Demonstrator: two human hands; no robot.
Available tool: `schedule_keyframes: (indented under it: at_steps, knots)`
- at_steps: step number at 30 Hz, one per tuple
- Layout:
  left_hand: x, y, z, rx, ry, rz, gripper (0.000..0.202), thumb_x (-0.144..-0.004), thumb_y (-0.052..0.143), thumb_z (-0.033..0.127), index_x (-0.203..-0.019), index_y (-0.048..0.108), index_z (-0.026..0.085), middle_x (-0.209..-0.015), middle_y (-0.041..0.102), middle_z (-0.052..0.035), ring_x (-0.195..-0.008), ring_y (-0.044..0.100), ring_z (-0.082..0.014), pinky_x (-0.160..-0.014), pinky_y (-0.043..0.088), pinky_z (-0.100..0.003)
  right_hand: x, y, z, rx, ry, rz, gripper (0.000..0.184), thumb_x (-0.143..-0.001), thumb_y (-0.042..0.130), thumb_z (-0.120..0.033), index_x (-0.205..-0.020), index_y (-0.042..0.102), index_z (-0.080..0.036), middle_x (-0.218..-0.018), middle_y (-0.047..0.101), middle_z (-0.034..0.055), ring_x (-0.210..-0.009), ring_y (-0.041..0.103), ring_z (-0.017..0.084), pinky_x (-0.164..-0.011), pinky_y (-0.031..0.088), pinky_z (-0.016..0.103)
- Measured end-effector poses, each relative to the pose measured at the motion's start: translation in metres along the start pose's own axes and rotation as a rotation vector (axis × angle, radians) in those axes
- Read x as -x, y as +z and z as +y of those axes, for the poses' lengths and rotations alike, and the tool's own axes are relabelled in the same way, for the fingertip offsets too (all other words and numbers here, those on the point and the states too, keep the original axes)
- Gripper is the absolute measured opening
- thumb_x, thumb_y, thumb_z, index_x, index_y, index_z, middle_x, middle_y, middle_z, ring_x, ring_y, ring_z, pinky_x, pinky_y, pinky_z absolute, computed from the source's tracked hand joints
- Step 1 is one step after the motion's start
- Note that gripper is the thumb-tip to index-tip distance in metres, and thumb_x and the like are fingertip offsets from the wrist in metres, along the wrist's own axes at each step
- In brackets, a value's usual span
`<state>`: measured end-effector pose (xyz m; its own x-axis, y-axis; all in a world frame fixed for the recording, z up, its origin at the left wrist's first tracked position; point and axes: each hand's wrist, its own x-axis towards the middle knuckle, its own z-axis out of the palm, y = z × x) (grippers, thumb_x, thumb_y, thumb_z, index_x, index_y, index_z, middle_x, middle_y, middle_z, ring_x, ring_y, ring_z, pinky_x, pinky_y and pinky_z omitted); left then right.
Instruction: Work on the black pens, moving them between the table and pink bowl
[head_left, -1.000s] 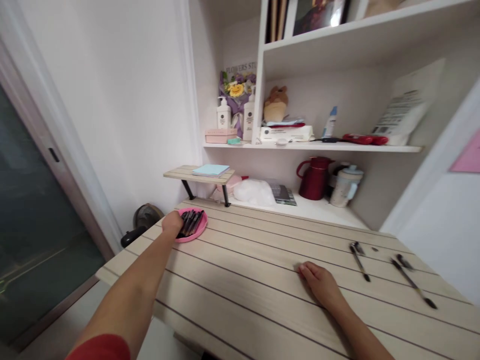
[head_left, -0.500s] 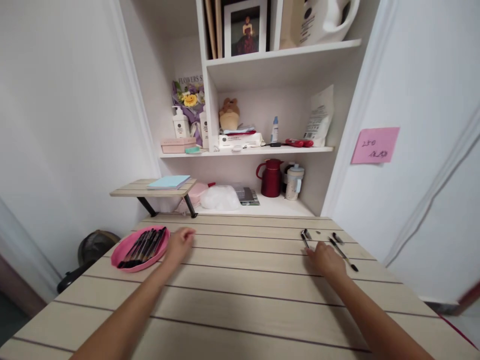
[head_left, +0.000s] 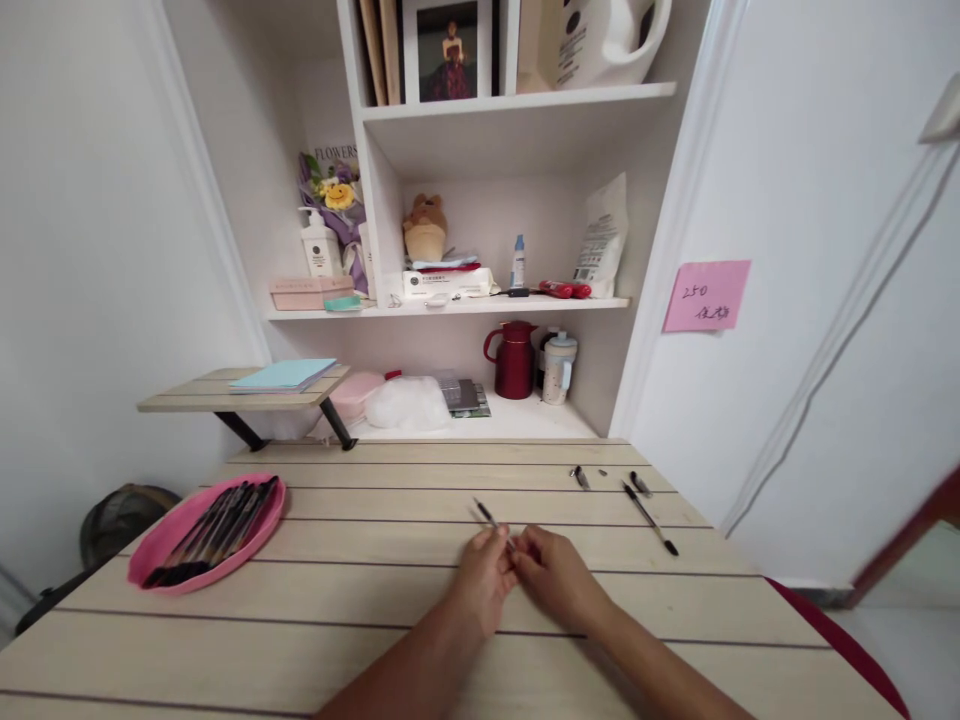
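Note:
My left hand (head_left: pixel 484 578) and my right hand (head_left: pixel 553 577) meet over the middle of the wooden table (head_left: pixel 375 640). Both pinch one thin black pen (head_left: pixel 489 518) whose tip points away to the left. A pink dish (head_left: pixel 161 545) with several black pens lies at the table's left. Another black pen (head_left: pixel 649 516), a pen cap (head_left: pixel 640 484) and a small pen part (head_left: pixel 579 477) lie at the far right of the table.
A small wooden riser (head_left: pixel 225 395) with a blue notebook stands at the back left. Shelves behind hold a red jug (head_left: pixel 514 359), a cup, bottles, a plush toy and a framed picture. A pink sticky note (head_left: pixel 706 296) hangs on the right wall.
The view swung right. My left hand left the pink dish and my right hand left the loose pens; both came together at the table's middle, holding one pen.

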<state>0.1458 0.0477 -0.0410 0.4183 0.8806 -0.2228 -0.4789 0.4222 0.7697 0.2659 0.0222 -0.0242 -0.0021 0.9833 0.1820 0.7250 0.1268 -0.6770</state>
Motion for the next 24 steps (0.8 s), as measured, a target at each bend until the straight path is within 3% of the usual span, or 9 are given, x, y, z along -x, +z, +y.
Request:
schedule_keyframes:
  at_steps: [2,4,7,11,15,24]
  knots:
    - [0.000,-0.003,0.005,0.101,-0.004,0.020,0.030,-0.067,0.065,0.035,-0.085,0.051,0.016,-0.077,0.062,-0.0063,-0.070,0.059,-0.0159,-0.064,0.042,-0.027,0.002,-0.007,-0.006,-0.004,-0.110,-0.088,0.012,-0.073,0.046,-0.024,-0.066,0.055,-0.019,-0.066,0.063,0.0007,-0.061,0.055,0.013,-0.055,0.036,0.020]
    - [0.001,-0.006,0.010,0.151,-0.030,0.039,0.025,-0.069,0.064,0.033,-0.082,0.050,0.016,-0.074,0.061,-0.0047,-0.068,0.059,-0.0159,-0.064,0.042,-0.028,-0.010,-0.027,-0.003,0.143,-0.162,-0.168,0.018,-0.078,0.043,-0.024,-0.067,0.056,-0.020,-0.071,0.064,0.0013,-0.066,0.057,0.013,-0.057,0.036,0.020]
    - [0.003,-0.006,0.016,0.173,-0.059,0.041,0.022,-0.072,0.060,0.035,-0.080,0.049,0.017,-0.062,0.055,0.0005,-0.055,0.055,-0.0125,-0.058,0.042,-0.027,-0.049,-0.068,0.016,0.636,-0.013,-0.028,0.023,-0.083,0.037,-0.027,-0.082,0.059,-0.020,-0.090,0.064,0.0062,-0.081,0.058,0.018,-0.066,0.037,0.025]
    - [0.003,-0.008,0.018,0.131,-0.097,0.016,0.023,-0.074,0.058,0.037,-0.082,0.050,0.017,-0.053,0.044,0.0055,-0.036,0.034,-0.0036,-0.040,0.024,-0.017,-0.099,-0.103,0.052,0.776,0.114,-0.014,0.022,-0.079,0.042,-0.016,-0.092,0.060,-0.011,-0.095,0.061,0.0170,-0.088,0.057,0.025,-0.070,0.038,0.032]
    - [0.001,-0.011,0.019,0.131,-0.134,0.004,0.023,-0.074,0.057,0.037,-0.083,0.050,0.016,-0.052,0.040,0.0062,-0.035,0.026,-0.0015,-0.038,0.015,-0.016,-0.114,-0.097,0.076,0.833,0.152,-0.076,0.029,-0.074,0.046,-0.009,-0.100,0.059,-0.012,-0.099,0.060,0.0154,-0.092,0.057,0.024,-0.073,0.040,0.031]
    - [-0.004,-0.013,0.017,0.092,-0.130,-0.001,0.024,-0.074,0.058,0.038,-0.082,0.051,0.016,-0.052,0.042,0.0054,-0.035,0.028,-0.0024,-0.037,0.016,-0.016,-0.108,-0.071,0.088,0.867,0.158,-0.135,0.030,-0.077,0.038,-0.004,-0.095,0.061,-0.009,-0.102,0.058,0.0194,-0.091,0.059,0.026,-0.076,0.040,0.036]
